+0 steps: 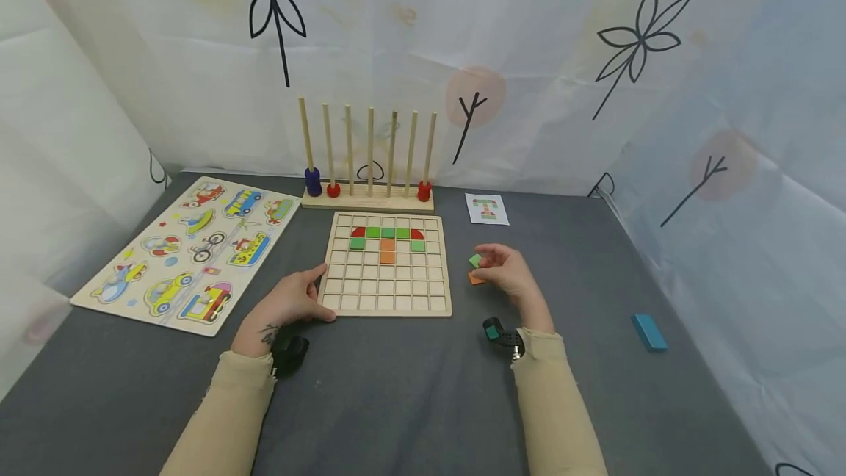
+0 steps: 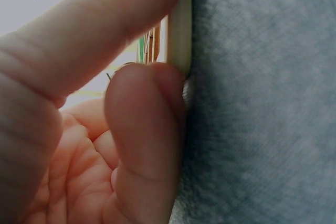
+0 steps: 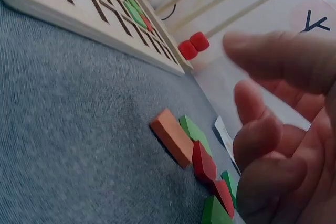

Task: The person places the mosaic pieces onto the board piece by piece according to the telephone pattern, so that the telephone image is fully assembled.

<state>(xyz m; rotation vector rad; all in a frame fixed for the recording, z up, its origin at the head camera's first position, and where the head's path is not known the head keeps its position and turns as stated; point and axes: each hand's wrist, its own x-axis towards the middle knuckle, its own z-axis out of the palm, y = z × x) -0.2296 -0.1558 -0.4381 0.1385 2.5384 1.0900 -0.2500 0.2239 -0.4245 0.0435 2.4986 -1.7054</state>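
- Your right hand (image 1: 507,274) is raised by the loose pieces to the right of the board (image 1: 386,286); its fingers bend loosely around a gap, no piece shows between them, and the grasp is judged released.
- The orange block (image 3: 172,139) lies on the grey cloth (image 3: 94,108), on the board side of your right hand, nearer to it than to your left.
- Long axis, as the right wrist view shows it: the block slants from upper left to lower right, its lower end close beside a red piece (image 3: 203,162).
- Also there: a light green piece (image 3: 195,134) just beside the block. This crowding on one side, by judgement, makes the board-facing flank the freer approach.
- The board stands apart from these pieces, to their left in the head view, coloured pieces filling some upper cells.
- Your left hand (image 1: 291,301) spans the board's near left corner, thumb and finger touching its edges without wrapping around it; how firmly you press, you cannot tell here.
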